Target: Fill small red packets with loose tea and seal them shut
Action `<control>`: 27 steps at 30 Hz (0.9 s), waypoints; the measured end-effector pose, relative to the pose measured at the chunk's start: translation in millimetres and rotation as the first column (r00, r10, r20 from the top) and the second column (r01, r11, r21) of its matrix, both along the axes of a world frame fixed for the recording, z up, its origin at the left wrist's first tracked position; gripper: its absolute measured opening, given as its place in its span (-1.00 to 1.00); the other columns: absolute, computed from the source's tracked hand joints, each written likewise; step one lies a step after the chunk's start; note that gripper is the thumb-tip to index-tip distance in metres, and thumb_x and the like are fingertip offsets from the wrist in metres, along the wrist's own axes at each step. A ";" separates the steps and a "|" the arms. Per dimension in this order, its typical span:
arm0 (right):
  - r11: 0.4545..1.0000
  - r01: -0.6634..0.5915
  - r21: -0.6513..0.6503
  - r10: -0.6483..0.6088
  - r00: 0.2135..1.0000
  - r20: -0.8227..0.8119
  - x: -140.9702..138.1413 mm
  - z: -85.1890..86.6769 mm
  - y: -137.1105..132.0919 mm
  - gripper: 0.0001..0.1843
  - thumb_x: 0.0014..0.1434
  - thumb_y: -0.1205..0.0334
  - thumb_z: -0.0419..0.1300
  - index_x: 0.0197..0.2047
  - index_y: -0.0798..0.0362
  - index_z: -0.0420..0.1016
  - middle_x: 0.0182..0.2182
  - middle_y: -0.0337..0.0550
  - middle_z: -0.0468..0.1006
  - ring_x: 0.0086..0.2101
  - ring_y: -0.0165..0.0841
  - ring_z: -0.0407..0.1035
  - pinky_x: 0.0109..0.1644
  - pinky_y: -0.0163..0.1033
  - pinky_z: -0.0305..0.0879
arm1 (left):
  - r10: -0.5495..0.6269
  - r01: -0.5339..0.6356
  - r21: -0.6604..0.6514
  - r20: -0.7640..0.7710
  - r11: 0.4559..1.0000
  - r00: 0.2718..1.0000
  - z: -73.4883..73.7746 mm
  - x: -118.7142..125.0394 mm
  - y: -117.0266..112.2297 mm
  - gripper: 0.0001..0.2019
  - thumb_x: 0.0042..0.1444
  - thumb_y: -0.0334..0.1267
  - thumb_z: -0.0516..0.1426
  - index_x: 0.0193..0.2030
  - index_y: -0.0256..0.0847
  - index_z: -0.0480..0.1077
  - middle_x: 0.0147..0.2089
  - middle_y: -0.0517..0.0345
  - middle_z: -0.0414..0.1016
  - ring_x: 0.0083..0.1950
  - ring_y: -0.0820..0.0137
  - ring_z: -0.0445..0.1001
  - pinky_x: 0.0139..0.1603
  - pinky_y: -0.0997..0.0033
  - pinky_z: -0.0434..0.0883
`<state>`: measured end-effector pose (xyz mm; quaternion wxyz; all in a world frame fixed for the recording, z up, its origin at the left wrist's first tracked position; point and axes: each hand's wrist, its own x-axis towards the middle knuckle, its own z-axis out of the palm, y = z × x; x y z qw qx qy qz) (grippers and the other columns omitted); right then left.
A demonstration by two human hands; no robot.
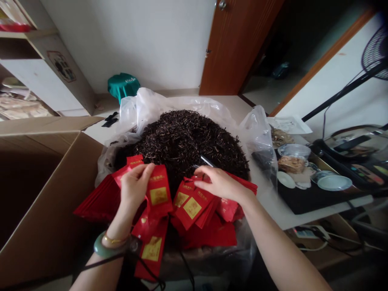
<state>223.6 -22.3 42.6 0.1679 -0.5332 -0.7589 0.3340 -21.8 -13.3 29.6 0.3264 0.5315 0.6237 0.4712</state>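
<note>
A large mound of dark, twisted dried leaves that look like tea [194,135] fills a clear plastic bag [257,129]. My left hand [135,186] pinches a red packet [159,188] with a gold label by its top left edge. Another red packet [151,252] hangs below it. My right hand [216,184] has thumb and fingers closed about the top of fanned red packets [194,204]; its fingertips are partly hidden. Just beyond these fingers, a thin white-and-dark object [207,161] lies against the leaves. A thick stack of red packets [98,202] rests at the left.
An open cardboard box [51,202] stands close on the left. At the right, a table [283,220] bears a black mat [298,202], glass bowls [333,181] and a white cup [285,180]. Behind are a green-covered stool [123,85], a brown door [236,44] and a fan [376,52].
</note>
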 end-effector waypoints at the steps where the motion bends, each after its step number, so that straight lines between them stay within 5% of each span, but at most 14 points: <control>1: 0.998 -0.060 -0.016 0.061 0.992 0.111 3.6 1.3 -0.7 -0.66 0.08 0.15 0.29 -0.06 0.01 0.49 -0.10 -0.07 0.55 -0.07 -0.18 0.40 0.02 -0.11 0.30 | 0.078 -0.077 0.048 -0.032 0.996 0.996 1.7 -5.5 3.0 -0.66 0.01 0.00 0.16 -0.26 -0.24 0.54 -0.46 0.19 0.52 -0.50 0.45 0.39 -0.49 0.52 0.31; 5: 0.974 -0.216 -0.065 0.223 0.881 0.417 3.2 1.4 -6.0 -0.46 -0.16 0.17 0.45 -0.05 -0.03 0.53 -0.14 -0.04 0.51 -0.06 -0.07 0.33 0.01 -0.05 0.30 | 0.225 -0.178 0.177 -0.295 0.968 0.929 5.5 -17.2 9.2 -0.56 0.09 -0.11 0.13 0.11 -0.18 0.38 -0.43 0.22 0.53 -0.49 0.44 0.39 -0.36 0.45 0.35; 10: 0.972 -0.232 0.022 0.193 0.855 0.481 -6.2 -2.7 -7.9 -0.72 -0.13 0.27 0.44 -0.28 -0.01 0.55 -0.24 -0.06 0.49 -0.16 -0.15 0.35 -0.07 -0.11 0.33 | 0.248 -0.188 0.172 -0.466 0.967 0.849 1.3 -24.7 15.2 -0.53 0.13 -0.18 0.06 0.19 -0.23 0.27 -0.37 0.14 0.54 -0.39 0.32 0.46 -0.24 0.33 0.37; 16: 0.968 -0.217 -0.126 0.239 0.950 0.200 12.9 3.2 -2.2 -0.95 0.07 0.33 0.24 -0.39 0.00 0.54 -0.43 -0.26 0.54 -0.37 -0.34 0.40 -0.24 -0.27 0.29 | 0.172 -0.141 0.097 -0.582 0.985 0.795 -7.1 -33.8 23.3 -0.50 0.14 -0.21 0.00 0.23 -0.30 0.23 -0.31 0.01 0.55 -0.21 0.16 0.49 -0.11 0.18 0.37; 20: 0.987 -0.030 -0.157 0.024 0.999 -0.044 24.4 6.6 1.1 -0.88 0.11 0.20 0.18 -0.33 0.05 0.51 -0.46 -0.30 0.55 -0.47 -0.41 0.38 -0.36 -0.33 0.27 | 0.183 -0.149 0.108 -0.500 0.983 0.847 -8.9 -39.0 26.8 -0.51 0.13 -0.20 0.00 0.21 -0.30 0.24 -0.40 0.11 0.50 -0.38 0.28 0.43 -0.22 0.29 0.37; 23: 0.972 0.109 -0.209 -0.160 0.956 -0.246 25.5 6.2 2.1 -0.80 0.11 0.16 0.16 -0.21 0.06 0.43 -0.38 -0.24 0.55 -0.58 -0.49 0.32 -0.52 -0.38 0.24 | 0.159 -0.142 0.073 -0.417 0.987 0.895 -6.8 -47.2 28.5 -0.54 0.14 -0.18 -0.02 0.17 -0.27 0.28 -0.53 0.24 0.41 -0.53 0.39 0.31 -0.40 0.40 0.30; 27: 0.964 0.130 -0.233 -0.206 0.917 -0.342 22.5 5.6 2.1 -0.64 0.06 0.23 0.16 -0.03 0.01 0.31 -0.19 -0.14 0.54 -0.50 -0.44 0.40 -0.56 -0.38 0.31 | -0.041 0.060 0.018 -0.546 0.998 0.837 -3.3 -54.6 28.3 -0.57 0.12 -0.16 -0.01 0.10 -0.24 0.35 -0.46 0.20 0.45 -0.42 0.33 0.38 -0.28 0.36 0.34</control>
